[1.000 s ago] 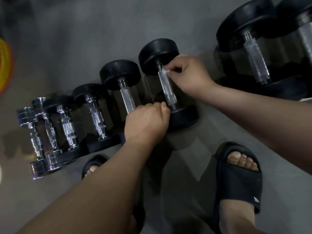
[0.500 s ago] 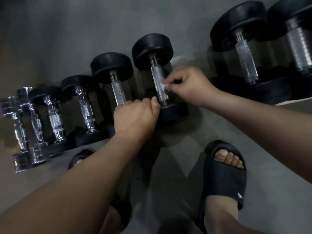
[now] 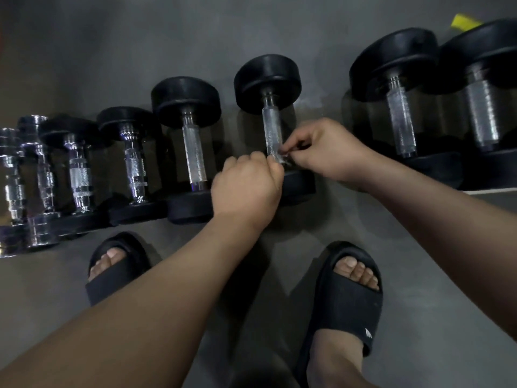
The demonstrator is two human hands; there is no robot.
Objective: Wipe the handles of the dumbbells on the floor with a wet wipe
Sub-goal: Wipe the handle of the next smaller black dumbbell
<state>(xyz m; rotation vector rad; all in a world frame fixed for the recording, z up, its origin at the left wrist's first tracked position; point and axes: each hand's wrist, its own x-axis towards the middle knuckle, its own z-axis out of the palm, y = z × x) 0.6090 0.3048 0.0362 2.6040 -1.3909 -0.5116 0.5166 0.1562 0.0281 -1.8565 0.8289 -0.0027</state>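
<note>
Grey floor fills my view from above. Across it lies a row of dumbbells with their handles running near to far. They are graded from small chrome dumbbells at the left edge to two large black dumbbells at the right.

The middle dumbbell lies well apart from the large pair and just beside a slightly smaller black dumbbell on its left. Its knurled handle is bare along the far part and covered at the near end.

Two black slides stand on the floor near the row, toes pointing at it.

Both forearms reach in from the near side.
- Left hand: fingers clenched into a fist over the near head of the middle dumbbell, knuckles just beside the handle's near end. I cannot tell whether they grasp anything.
- Right hand: comes in from the right, thumb and fingers pinching the wet wipe.

The wet wipe is a small pale wad pressed against the near end of the handle, between the two hands.

A yellow scrap shows at the far right edge — too blurred to identify.
</note>
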